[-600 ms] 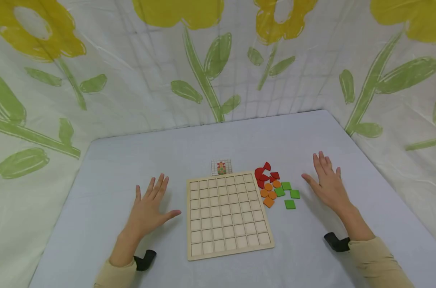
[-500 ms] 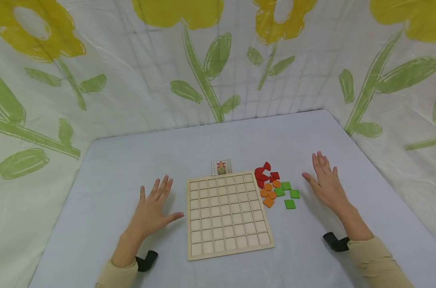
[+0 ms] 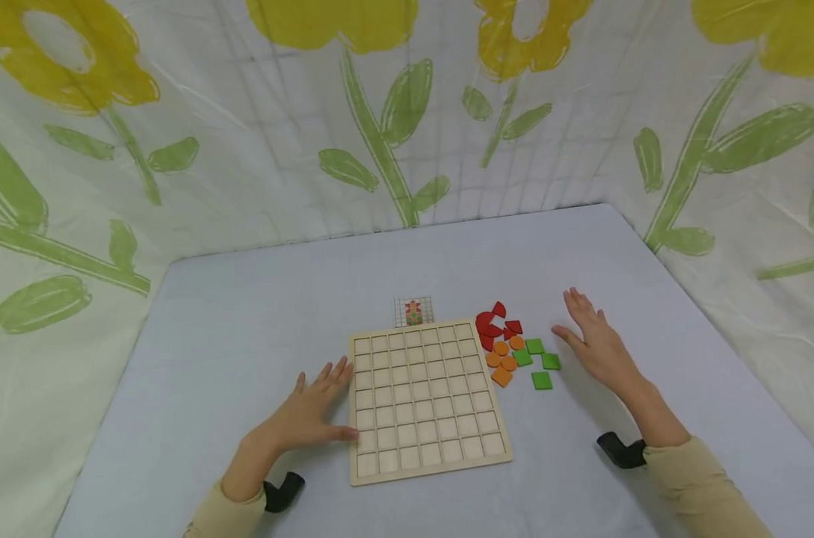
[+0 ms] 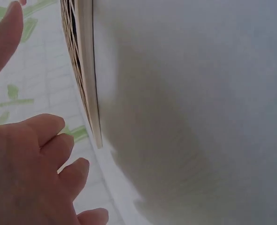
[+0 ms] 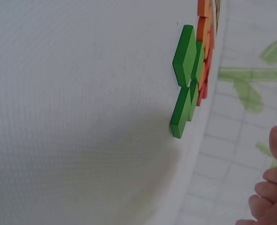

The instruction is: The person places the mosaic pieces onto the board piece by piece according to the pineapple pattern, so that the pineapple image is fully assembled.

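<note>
A pale wooden board (image 3: 428, 401) with a grid of square cells lies in the middle of the table. My left hand (image 3: 302, 415) hovers at its left edge, fingers spread, with thumb and fingertips overlapping the rim in the head view. In the left wrist view the board's edge (image 4: 88, 70) runs beside the fingers. My right hand (image 3: 602, 351) is held above the table, right of the loose pieces, and holds nothing. Closest to it lie several green squares (image 3: 542, 381); orange pieces (image 3: 502, 376) and red pieces (image 3: 485, 323) lie between them and the board.
A small pattern card (image 3: 413, 311) with a coloured figure on a grid sits against the board's far edge. The white table (image 3: 279, 299) ends at a hanging cloth (image 3: 245, 149) with painted yellow flowers. Black wrist mounts (image 3: 622, 450) stick out from both sleeves.
My left hand has moved right and nearer the body, reaching the board's left edge. My right hand has shifted slightly left toward the loose pieces. Board and pieces stay in place.
</note>
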Motion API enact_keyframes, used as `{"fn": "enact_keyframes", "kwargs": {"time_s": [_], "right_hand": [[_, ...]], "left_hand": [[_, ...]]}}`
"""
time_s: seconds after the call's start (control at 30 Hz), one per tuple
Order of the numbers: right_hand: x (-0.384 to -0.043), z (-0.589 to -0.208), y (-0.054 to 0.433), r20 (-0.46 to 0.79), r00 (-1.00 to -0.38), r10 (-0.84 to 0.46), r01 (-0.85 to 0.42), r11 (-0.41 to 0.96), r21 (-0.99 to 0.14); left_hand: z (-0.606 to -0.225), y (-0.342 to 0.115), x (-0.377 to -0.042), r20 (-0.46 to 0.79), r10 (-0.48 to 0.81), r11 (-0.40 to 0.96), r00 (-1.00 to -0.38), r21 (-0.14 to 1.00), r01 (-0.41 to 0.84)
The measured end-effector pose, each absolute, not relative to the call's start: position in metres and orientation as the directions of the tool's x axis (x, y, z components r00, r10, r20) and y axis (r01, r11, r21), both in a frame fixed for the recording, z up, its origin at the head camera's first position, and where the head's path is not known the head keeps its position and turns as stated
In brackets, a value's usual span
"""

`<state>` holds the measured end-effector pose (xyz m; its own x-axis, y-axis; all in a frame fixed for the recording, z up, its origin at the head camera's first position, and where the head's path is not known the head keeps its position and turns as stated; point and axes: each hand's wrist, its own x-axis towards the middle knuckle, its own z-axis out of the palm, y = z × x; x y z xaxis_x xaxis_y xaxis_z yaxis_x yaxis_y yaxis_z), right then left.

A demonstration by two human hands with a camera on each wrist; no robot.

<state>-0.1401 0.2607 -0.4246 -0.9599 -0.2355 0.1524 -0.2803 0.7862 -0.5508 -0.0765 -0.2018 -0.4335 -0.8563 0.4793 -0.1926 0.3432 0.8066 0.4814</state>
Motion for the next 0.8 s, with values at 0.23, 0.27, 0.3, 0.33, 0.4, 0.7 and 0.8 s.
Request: {"fn": "enact_keyframes", "kwargs": {"time_s": [0.23, 0.27, 0.3, 0.33, 0.4, 0.7, 0.8], "right_hand": [[-0.144, -0.425, 0.251, 0.289, -0.942, -0.172, -0.311, 0.77, -0.557], [-0.146, -0.426, 0.25, 0.302, -0.94, -0.162, -0.313, 0.765, -0.563], [-0.147, -0.426, 0.249, 0.309, -0.938, -0.154, -0.312, 0.76, -0.57], [-0.149, -0.427, 0.248, 0.308, -0.94, -0.145, -0.307, 0.752, -0.583], [-0.152, -0.428, 0.246, 0.293, -0.947, -0.132, -0.291, 0.741, -0.605], [-0.167, -0.433, 0.238, 0.127, -0.985, -0.118, -0.173, 0.726, -0.665], [-0.173, -0.436, 0.236, 0.054, -0.993, -0.107, -0.115, 0.724, -0.68]], "left_hand": [[-0.435, -0.2, -0.075, -0.248, 0.522, 0.785, -0.816, 0.513, 0.347], [-0.435, -0.2, -0.074, -0.253, 0.525, 0.784, -0.813, 0.517, 0.345], [-0.435, -0.2, -0.074, -0.262, 0.524, 0.784, -0.81, 0.52, 0.339], [-0.435, -0.2, -0.073, -0.271, 0.524, 0.785, -0.807, 0.52, 0.335], [-0.434, -0.2, -0.072, -0.279, 0.527, 0.784, -0.803, 0.525, 0.332], [-0.435, -0.199, -0.072, -0.279, 0.526, 0.802, -0.803, 0.478, 0.359], [-0.435, -0.198, -0.072, -0.284, 0.522, 0.81, -0.805, 0.461, 0.362]]}}
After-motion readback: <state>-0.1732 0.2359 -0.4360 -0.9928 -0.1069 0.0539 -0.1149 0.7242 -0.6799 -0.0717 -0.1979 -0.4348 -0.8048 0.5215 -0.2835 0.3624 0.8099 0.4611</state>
